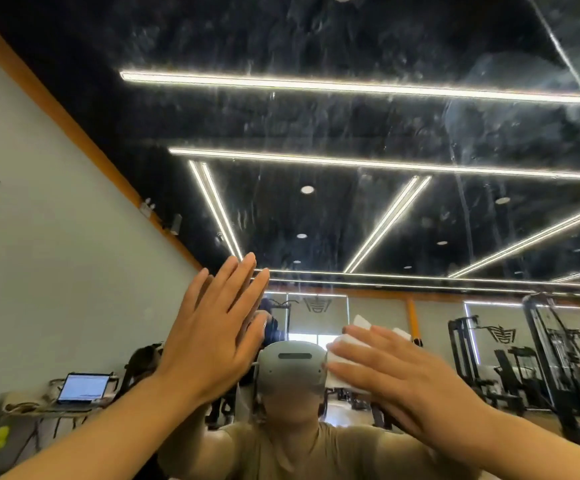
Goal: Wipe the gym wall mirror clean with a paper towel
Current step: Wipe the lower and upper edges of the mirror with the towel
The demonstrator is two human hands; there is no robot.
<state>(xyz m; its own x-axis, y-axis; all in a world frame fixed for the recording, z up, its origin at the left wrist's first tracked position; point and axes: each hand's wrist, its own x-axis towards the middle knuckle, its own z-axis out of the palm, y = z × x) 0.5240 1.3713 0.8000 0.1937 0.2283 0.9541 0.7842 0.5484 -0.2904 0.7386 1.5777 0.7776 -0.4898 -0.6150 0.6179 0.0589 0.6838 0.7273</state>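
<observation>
Plainly, the mirror (368,126) fills nearly the whole view, its upper reach across the far top thick with streaks and smears well above both hands. That grime may stay if the wiping keeps low, near head height. The left hand (212,334) lies flat on the glass, fingers straight and together, holding nothing; a bare palm there could leave fresh prints on the glass. The right hand (399,372) presses the paper towel (347,344) against the mirror with straight, spread fingers, just right of the reflected headset. The small wad peeks out only at the fingertips, so bare fingers may drag across the glass and smear it.
</observation>
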